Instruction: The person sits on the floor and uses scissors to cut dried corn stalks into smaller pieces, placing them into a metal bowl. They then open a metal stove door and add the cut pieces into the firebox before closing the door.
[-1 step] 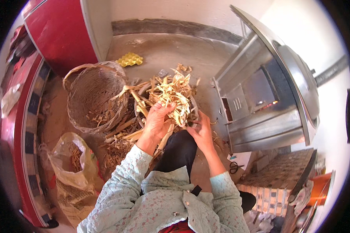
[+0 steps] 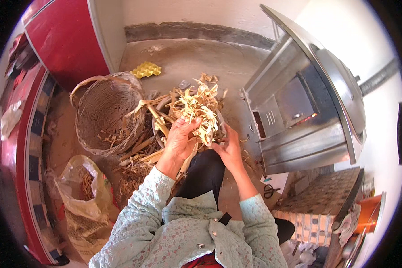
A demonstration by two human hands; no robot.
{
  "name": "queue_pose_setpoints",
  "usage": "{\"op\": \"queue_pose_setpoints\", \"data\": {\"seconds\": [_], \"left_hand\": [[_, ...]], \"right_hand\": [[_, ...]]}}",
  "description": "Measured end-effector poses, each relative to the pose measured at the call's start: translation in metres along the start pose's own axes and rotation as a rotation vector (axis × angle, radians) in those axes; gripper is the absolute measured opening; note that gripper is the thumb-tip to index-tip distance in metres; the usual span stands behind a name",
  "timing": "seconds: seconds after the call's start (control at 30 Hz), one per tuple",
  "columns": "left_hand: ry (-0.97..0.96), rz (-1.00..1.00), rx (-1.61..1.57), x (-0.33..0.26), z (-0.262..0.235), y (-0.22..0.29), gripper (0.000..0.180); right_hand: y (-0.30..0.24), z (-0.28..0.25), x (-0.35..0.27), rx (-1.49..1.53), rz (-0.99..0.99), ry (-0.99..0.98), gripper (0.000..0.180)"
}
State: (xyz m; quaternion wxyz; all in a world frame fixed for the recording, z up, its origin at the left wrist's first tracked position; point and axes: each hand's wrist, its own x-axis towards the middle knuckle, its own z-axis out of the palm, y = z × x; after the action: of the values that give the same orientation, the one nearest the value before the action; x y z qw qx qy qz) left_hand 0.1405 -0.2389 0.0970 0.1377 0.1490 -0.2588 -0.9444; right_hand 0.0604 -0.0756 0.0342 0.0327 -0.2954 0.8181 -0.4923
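Note:
A loose bunch of dry, pale-yellow corn husks (image 2: pixel 200 105) is held up in front of me. My left hand (image 2: pixel 179 137) is closed round its near left side, thumb on top. At the bunch's lower right end, my right hand (image 2: pixel 228 145) has its fingers bent in and pinched on the husks. Below the bunch is a round tub (image 2: pixel 221 120), mostly hidden by husks and stalks. Dry stalks (image 2: pixel 143 154) and leaf scraps lie on the floor to the left of my hands.
A wicker basket (image 2: pixel 87 127) with a few scraps stands at left, a plastic sack (image 2: pixel 91 210) nearer. On the right is a metal stove (image 2: pixel 299 147) with a glowing slot. Black scissors (image 2: pixel 269 191) lie by a tiled brick block (image 2: pixel 317 196). A yellow egg tray (image 2: pixel 146 69) lies farther back.
The whole view has shifted slightly. Both hands keep their hold on the husks, with hardly any other difference.

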Motion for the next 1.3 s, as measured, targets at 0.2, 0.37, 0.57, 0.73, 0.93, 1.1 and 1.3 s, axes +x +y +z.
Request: {"op": "queue_pose_setpoints", "data": {"seconds": [0.2, 0.37, 0.57, 0.73, 0.93, 1.1, 1.3], "left_hand": [[-0.088, -0.051, -0.038, 0.019, 0.020, -0.022, 0.024], [-0.117, -0.015, 0.095, 0.042, 0.022, -0.061, 0.019], [-0.065, -0.128, 0.316, 0.064, 0.033, -0.112, 0.016], [-0.097, -0.255, 0.342, 0.075, 0.035, -0.152, 0.016], [-0.173, -0.359, 0.259, 0.085, 0.041, -0.194, 0.015], [-0.195, -0.399, 0.262, 0.090, 0.039, -0.200, 0.019], [-0.222, -0.325, 0.263, 0.091, 0.046, -0.199, 0.020]], "right_hand": [[0.022, -0.001, 0.008, 0.612, 0.292, -0.099, 0.027], [0.020, -0.019, -0.006, 0.113, 0.125, 0.185, 0.017], [0.031, -0.056, -0.029, -0.295, 0.100, 0.246, 0.015], [0.044, -0.069, -0.047, -0.410, 0.303, 0.224, 0.017], [0.062, -0.088, -0.053, -0.551, 0.444, 0.185, 0.021], [0.069, -0.091, -0.048, -0.637, 0.472, 0.095, 0.023], [0.069, -0.096, -0.038, -0.731, 0.483, 0.009, 0.022]]}}
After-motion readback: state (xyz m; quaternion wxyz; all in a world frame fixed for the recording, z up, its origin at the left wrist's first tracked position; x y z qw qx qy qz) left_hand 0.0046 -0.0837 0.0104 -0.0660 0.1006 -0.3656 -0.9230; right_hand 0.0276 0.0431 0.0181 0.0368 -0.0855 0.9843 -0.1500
